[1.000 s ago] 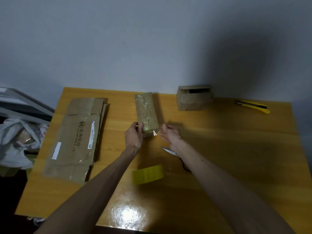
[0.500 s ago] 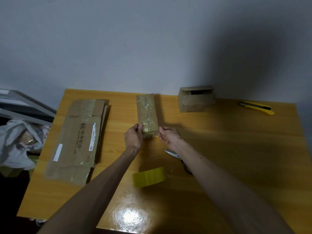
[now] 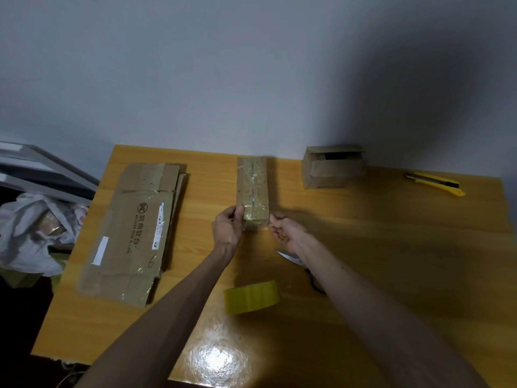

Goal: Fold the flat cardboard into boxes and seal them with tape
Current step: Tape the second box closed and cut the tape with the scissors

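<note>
Nearest on the glossy wooden table lies a roll of yellowish packing tape, on its side between the two forearms. Just beyond it, steel scissors show partly under the right wrist.

Past those, both hands meet the near end of the narrow box. The left hand grips the near-left corner, thumb on top and fingers curled down the side. The right hand has its fingers curled at the near-right corner and seems to pinch the tape edge there, though the exact contact is too small to read.

The box's long axis runs straight away from the person toward the wall, so the end being sealed faces the fingers and each hand is equally near. Its top is dull brown card under shiny, wrinkled clear tape.

To the left sits a stack of flat cardboard, creased and printed. Farther back stand a squat folded box and a yellow utility knife.
</note>
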